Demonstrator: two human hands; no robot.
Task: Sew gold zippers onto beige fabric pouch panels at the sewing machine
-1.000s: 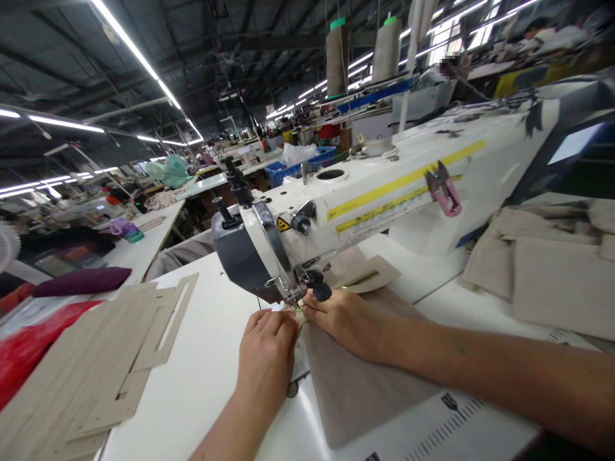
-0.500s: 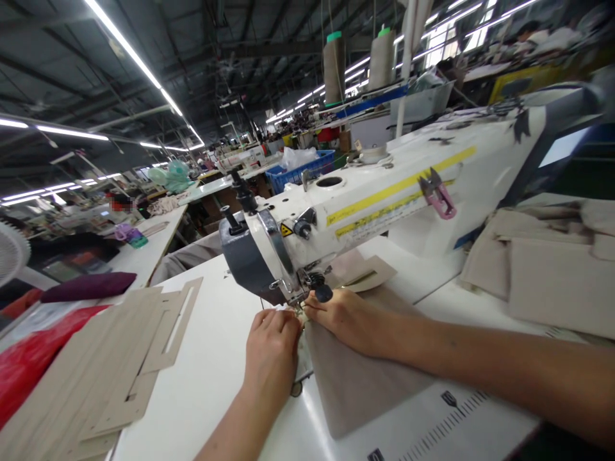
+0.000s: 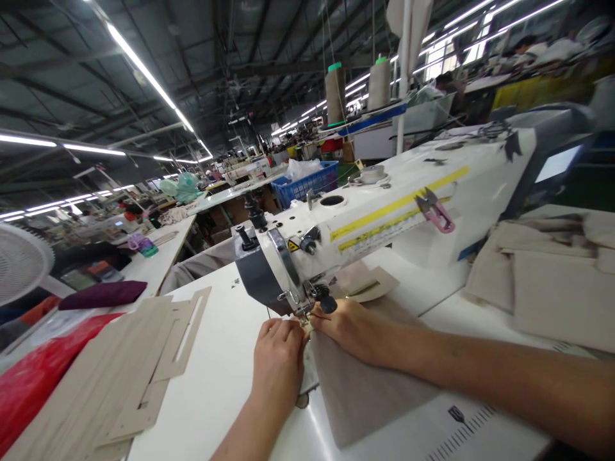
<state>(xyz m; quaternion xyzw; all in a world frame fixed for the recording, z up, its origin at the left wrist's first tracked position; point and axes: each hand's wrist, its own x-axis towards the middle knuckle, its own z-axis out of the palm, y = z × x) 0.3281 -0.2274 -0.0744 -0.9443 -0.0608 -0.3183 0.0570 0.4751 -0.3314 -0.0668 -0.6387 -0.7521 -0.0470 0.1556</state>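
Note:
A white sewing machine (image 3: 398,198) stretches across the middle, its needle area low at the centre. Just left of the presser foot, my left hand (image 3: 280,355) is closed at the edge of the cloth, fingers curled; what lies under its fingertips is hidden. Right of the foot, my right hand (image 3: 348,326) pinches the beige-grey fabric (image 3: 358,397), which hangs toward me over the white table (image 3: 206,384). Behind that hand lies a cut piece with a slit (image 3: 379,285).
Flat beige panels (image 3: 129,365) are stacked at left beside a red plastic bag (image 3: 48,378) and a fan (image 3: 24,262). Folded beige fabric (image 3: 562,288) lies at right. Pink-handled snips (image 3: 437,214) rest on the machine arm. Thread cones (image 3: 335,96) stand behind.
The view has shifted slightly, so the machine's head and both hands appear a little lower and to the right. Both hands keep about the same place beside the presser foot.

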